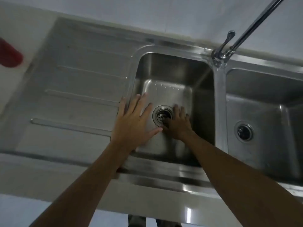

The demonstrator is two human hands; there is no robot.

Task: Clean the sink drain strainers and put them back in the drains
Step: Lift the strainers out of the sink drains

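Note:
A steel double sink fills the view. In the left basin (165,89), a perforated strainer (159,117) sits in the drain ring. My right hand (177,124) is down in this basin on the drain's right side. Its thumb and a finger reach onto the strainer and pinch it, while the other fingers lie along the drain rim. My left hand (132,122) hovers flat with spread fingers over the basin's left rim, holding nothing. In the drain of the right basin (265,102) sits a second, dark strainer (244,132).
A chrome tap (220,57) stands on the divider between the basins, its spout running up to the right. The ribbed draining board (78,89) lies left of the basins. A red object (9,54) sits at the far left edge. A white wall is behind.

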